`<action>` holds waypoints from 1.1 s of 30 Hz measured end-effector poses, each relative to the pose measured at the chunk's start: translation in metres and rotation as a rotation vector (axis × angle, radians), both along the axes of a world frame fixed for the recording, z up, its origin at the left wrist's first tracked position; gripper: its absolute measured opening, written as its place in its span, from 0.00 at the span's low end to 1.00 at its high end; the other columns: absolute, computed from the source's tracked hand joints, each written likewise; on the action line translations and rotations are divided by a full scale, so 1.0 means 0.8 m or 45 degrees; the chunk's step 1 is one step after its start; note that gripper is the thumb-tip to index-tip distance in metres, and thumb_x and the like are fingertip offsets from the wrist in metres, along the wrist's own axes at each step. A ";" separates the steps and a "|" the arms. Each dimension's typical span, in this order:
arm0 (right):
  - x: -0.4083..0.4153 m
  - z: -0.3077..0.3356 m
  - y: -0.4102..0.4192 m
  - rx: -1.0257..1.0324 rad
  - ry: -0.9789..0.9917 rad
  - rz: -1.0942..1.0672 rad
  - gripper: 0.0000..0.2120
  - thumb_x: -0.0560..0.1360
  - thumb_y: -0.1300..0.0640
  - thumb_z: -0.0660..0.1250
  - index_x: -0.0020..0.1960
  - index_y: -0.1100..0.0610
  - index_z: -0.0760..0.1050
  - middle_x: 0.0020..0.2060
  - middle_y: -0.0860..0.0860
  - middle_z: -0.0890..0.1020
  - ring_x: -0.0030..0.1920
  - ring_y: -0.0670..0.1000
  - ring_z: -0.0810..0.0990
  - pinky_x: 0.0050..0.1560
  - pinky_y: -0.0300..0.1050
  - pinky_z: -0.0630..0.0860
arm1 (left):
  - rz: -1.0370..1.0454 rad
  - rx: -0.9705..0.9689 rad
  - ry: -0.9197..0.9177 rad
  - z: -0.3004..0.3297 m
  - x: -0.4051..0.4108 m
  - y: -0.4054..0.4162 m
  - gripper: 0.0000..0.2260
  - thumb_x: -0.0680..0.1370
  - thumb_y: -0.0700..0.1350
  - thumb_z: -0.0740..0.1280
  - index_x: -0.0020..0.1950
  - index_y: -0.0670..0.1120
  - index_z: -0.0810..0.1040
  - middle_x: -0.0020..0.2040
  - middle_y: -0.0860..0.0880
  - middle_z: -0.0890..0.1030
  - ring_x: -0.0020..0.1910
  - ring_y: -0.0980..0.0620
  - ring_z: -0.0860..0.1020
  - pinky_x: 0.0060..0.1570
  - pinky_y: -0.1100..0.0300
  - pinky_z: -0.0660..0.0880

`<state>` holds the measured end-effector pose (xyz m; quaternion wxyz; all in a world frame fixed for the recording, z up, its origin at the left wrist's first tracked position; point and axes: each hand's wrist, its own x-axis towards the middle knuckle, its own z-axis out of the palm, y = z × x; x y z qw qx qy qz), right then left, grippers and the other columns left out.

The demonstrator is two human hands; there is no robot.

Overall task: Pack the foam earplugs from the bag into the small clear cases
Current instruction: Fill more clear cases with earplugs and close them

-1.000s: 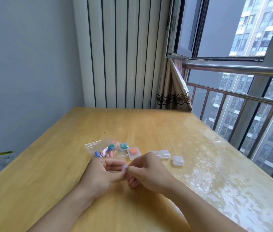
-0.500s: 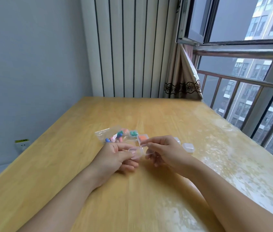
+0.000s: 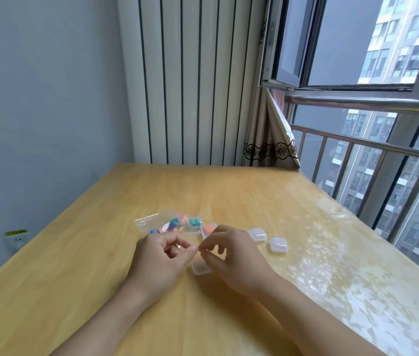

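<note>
We see one light wooden table (image 3: pixel 116 253) carrying one crinkled clear plastic bag (image 3: pixel 157 223) of coloured foam earplugs (image 3: pixel 173 224); teal, pink and blue pieces show through the film, too bunched for us to count. Just right of the bag lie two teal foam earplugs (image 3: pixel 195 222), loose or inside a clear case, which we cannot tell.

We count four small clear square plastic cases. One case with orange earplugs inside (image 3: pixel 208 229) lies touching the bag's right end, partly hidden behind the right hand. Two closed clear cases lie well to the right of the hands: the nearer closed case (image 3: pixel 257 234) and the outer closed case (image 3: pixel 278 244), just beside each other. The fourth, an open-looking clear case (image 3: pixel 200 268), rests on the table directly below the meeting fingertips.

The left hand (image 3: pixel 161 260) and right hand (image 3: pixel 231 255) meet above this case. Each grip is narrow: thumb and forefinger pinched together, the two pinches touching at one point. What lies between the fingertips (image 3: pixel 195 249) is too small and clear for us to tell; it may be the case's lid.

One white wall socket (image 3: pixel 16 238) sits left of the table.
</note>
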<state>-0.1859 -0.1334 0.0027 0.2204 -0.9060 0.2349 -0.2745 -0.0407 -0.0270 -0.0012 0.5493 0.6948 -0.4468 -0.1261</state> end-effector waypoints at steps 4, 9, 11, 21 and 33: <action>0.026 -0.005 0.012 -0.310 0.222 -0.038 0.13 0.78 0.49 0.63 0.57 0.47 0.83 0.49 0.47 0.81 0.55 0.52 0.75 0.52 0.49 0.69 | 0.373 -0.144 -0.256 0.003 0.010 -0.001 0.09 0.69 0.45 0.78 0.33 0.50 0.80 0.23 0.55 0.70 0.25 0.54 0.69 0.32 0.61 0.70; 0.045 -0.005 0.017 -0.399 0.256 -0.077 0.16 0.80 0.50 0.58 0.62 0.46 0.81 0.51 0.48 0.81 0.57 0.54 0.74 0.50 0.49 0.62 | 0.381 0.304 -0.426 -0.002 0.022 -0.001 0.12 0.66 0.52 0.75 0.47 0.55 0.79 0.49 0.55 0.75 0.48 0.49 0.77 0.47 0.57 0.73; 0.046 -0.009 0.016 -0.360 0.223 -0.054 0.14 0.80 0.49 0.60 0.62 0.45 0.80 0.52 0.47 0.81 0.58 0.53 0.74 0.51 0.47 0.63 | 0.371 0.291 -0.460 -0.005 0.024 -0.003 0.07 0.68 0.47 0.74 0.44 0.53 0.79 0.44 0.56 0.76 0.44 0.49 0.76 0.41 0.58 0.71; 0.056 -0.001 0.015 -0.289 0.270 -0.212 0.20 0.83 0.45 0.57 0.41 0.52 0.81 0.39 0.50 0.81 0.47 0.56 0.78 0.47 0.51 0.70 | 0.468 -0.070 -0.456 -0.012 0.029 -0.011 0.10 0.73 0.39 0.73 0.33 0.48 0.80 0.27 0.52 0.79 0.31 0.48 0.78 0.33 0.54 0.75; 0.075 -0.010 -0.002 -0.066 0.331 -0.273 0.23 0.74 0.36 0.68 0.68 0.38 0.76 0.56 0.49 0.75 0.60 0.54 0.72 0.60 0.52 0.72 | 0.646 0.136 -0.133 0.006 0.070 0.009 0.13 0.71 0.45 0.66 0.54 0.50 0.83 0.56 0.52 0.80 0.58 0.47 0.75 0.53 0.56 0.70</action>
